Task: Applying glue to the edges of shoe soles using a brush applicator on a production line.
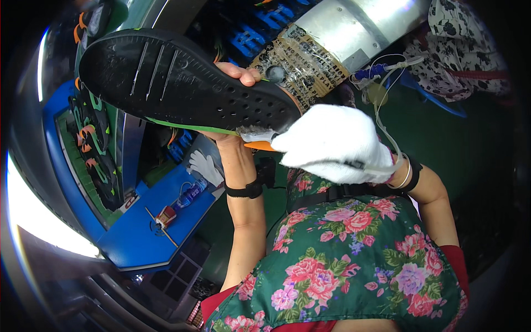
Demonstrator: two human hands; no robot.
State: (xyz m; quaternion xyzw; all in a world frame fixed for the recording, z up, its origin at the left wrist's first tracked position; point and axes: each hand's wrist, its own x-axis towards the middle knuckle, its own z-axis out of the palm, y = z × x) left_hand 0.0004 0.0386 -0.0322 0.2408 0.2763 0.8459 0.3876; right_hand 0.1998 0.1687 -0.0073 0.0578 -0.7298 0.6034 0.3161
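A long black shoe sole (188,83) with a green edge is held up at the upper left, its underside toward me. Grooves cross the broad end and small round holes dot the narrower end. My left hand (238,73) is closed around its middle, fingertips over the far edge and the palm behind it. My right hand (334,144), covered by a white glove or cloth, presses at the narrow end. Beside its fingertips show a greyish-white patch and an orange pointed piece (260,145). Whatever those covered fingers grip is hidden.
Blue shelving (144,221) at the left bears white gloves (204,167), a bottle (192,193) and a small red item (165,217). Black-green-orange shoe parts (91,144) stand in a rack. A metal machine housing (359,33) is ahead; a pale tube (381,119) hangs near my right wrist.
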